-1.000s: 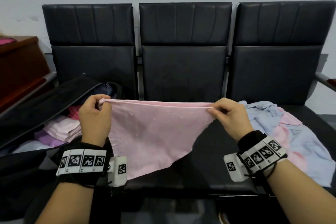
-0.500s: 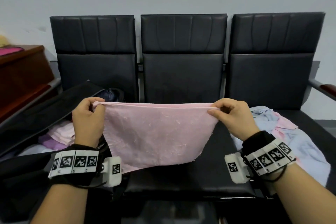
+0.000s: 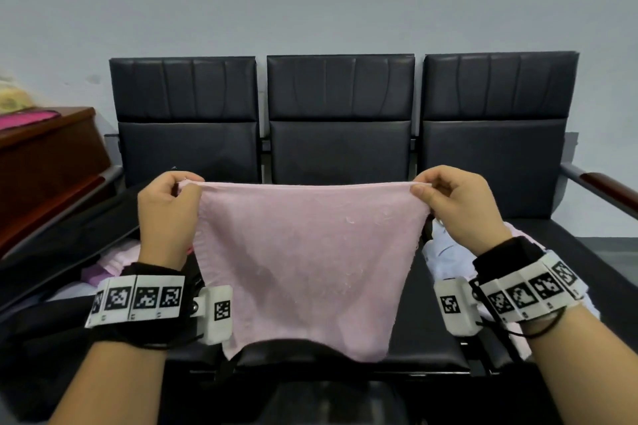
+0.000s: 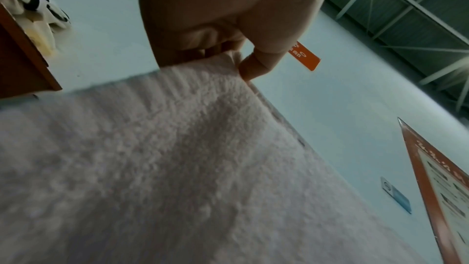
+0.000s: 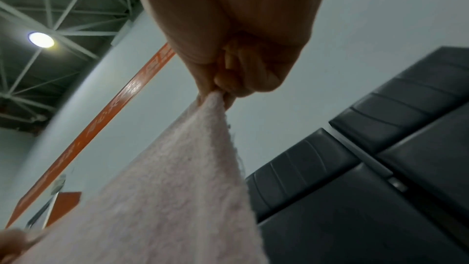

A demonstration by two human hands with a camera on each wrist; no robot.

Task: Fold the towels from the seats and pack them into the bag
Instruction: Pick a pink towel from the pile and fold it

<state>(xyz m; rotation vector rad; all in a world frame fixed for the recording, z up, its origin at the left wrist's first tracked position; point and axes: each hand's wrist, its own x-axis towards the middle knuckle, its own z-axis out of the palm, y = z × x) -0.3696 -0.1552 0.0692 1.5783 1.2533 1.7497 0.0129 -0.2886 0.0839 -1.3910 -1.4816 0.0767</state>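
before black seats [image 3: 340, 148], pink towel [image 3: 303, 262] stretched between pinching left hand [image 3: 165, 214] and right hand [image 3: 459, 207]

Both forearms are bare here, no sleeves in sight. On the left wrist, lower left of the head view, sits a black strap [image 3: 148, 269] wrapped by a white band [image 3: 134, 300] carrying a row of square black-and-white coded markers. A white boxy module [image 3: 215, 314] juts from its inner side, one small marker on its face. Thin black cords loop under it. Over at the lower right, the right wrist wears the same kit: black cuff [image 3: 507, 255], white marker band [image 3: 531, 293], white box [image 3: 455, 307] with its single marker, and a thin black cable [image 3: 538, 329] trailing beneath.
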